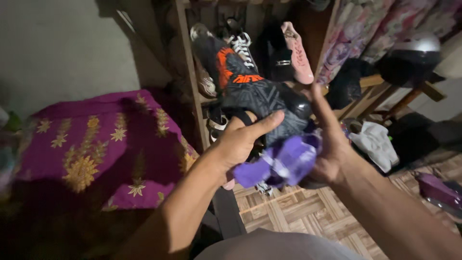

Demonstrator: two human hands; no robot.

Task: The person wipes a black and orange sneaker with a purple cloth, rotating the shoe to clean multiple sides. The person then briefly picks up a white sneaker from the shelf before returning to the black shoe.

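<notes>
- A dark patterned shoe with orange markings (250, 91) was held up in front of the wooden shoe rack (188, 72), with a bundle of purple cloth (284, 163) pressed against its near end.
- The left hand (240, 142) was closed around the near part of the shoe from the left, thumb stretched along its side; the fingers themselves were hidden behind the shoe.
- The right hand (327, 149) cupped the purple cloth from the right and below, with its fingers raised alongside the shoe; it was grasping the cloth, though how firmly could not be told.
- The shoe hung in the air between the two hands, just near of the rack, above the tiled floor (298, 212).
- To do the step well, the shoe would best be kept steady by the left hand while the cloth was worked by the right, so that the two did not drift apart.
- A firmer hold nearer the middle of the shoe was judged safer, as its far end stood out well beyond the grip.
- Care was called for near the rack: a pink shoe (296, 50) and a black-and-white laced shoe (240, 48) sat close behind and could have been knocked.
- A purple spread with gold flowers (96, 144) lay to the left, a white cloth (375, 142) on the floor to the right, and a dark helmet (411, 58) far right.
</notes>
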